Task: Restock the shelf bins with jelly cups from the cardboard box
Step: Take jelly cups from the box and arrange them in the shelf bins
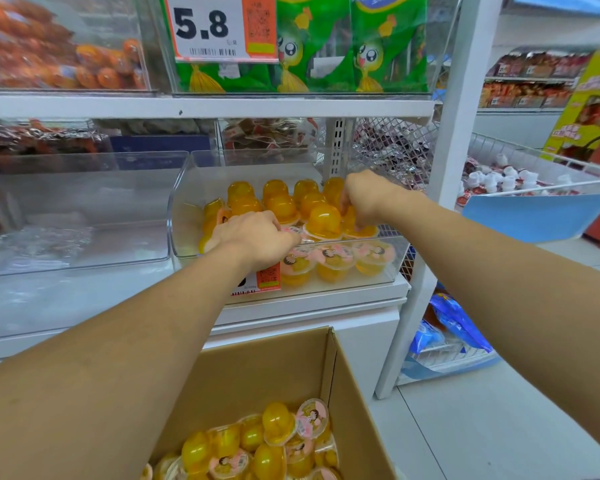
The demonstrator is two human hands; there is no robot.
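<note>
A clear shelf bin [394,261] holds several yellow jelly cups [281,202] with pink lids, stacked in layers. My left hand [253,237] reaches over the bin's front wall, fingers curled down onto a jelly cup at the front; the cup is mostly hidden under the hand. My right hand [364,195] is deeper in the bin at its right side, fingers curled down among the cups and pinching one [355,226]. Below, an open cardboard box [291,362] holds several more jelly cups [257,448].
An empty clear bin [84,209] stands left of the jelly bin. The shelf above carries green snack bags [343,46] and a 5.8 price tag [205,26]. A white shelf post [444,188] and a wire basket [541,174] of small white cups stand right.
</note>
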